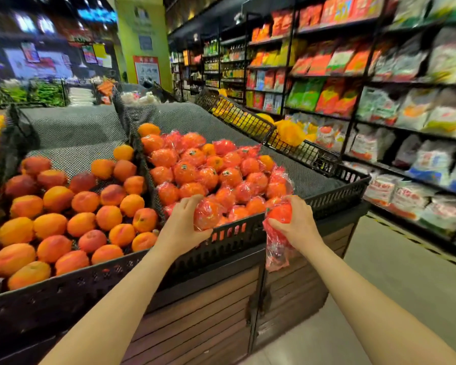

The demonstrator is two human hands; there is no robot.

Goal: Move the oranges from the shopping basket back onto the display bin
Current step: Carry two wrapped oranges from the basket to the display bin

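A black plastic display bin [334, 197] holds a heap of oranges [203, 169], each wrapped in red film. My left hand [183, 225] grips one wrapped orange [207, 214] just above the bin's front rim. My right hand [299, 225] holds another wrapped orange [281, 213] over the front rim, with its loose red wrapper [275, 250] hanging down outside the bin. No shopping basket is in view.
To the left sits a second black bin [63, 288] full of peaches [82, 206]. The bins rest on a wooden-slat stand [200, 322]. A wire basket of yellow fruit [287, 133] stands behind. Shelves of packaged goods [379, 83] line the aisle on the right.
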